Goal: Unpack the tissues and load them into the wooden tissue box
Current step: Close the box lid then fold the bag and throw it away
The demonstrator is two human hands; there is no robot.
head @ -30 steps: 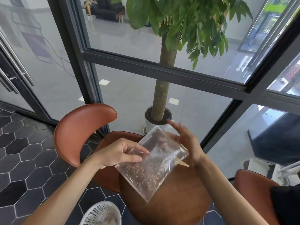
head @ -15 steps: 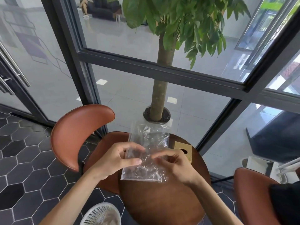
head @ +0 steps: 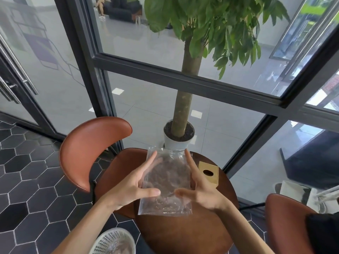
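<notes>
A clear, crinkled plastic bag (head: 167,182) is stretched flat above the round wooden table (head: 183,233). My left hand (head: 135,186) holds its left edge, fingers spread along the side and thumb near the lower middle. My right hand (head: 199,189) holds the right edge the same way. The bag looks empty; no tissues show inside it. The light wooden tissue box (head: 209,173), with an oval slot on top, stands on the table just right of my right hand.
A brown leather chair (head: 91,151) stands left of the table, another (head: 288,224) at lower right. A white mesh waste basket (head: 113,241) sits on the floor below my left arm. A potted tree (head: 178,138) and a glass wall lie behind the table.
The bag was tilted a second ago, then pinched near its middle by both hands. Now it is spread flat with my hands moved out to its two side edges.
</notes>
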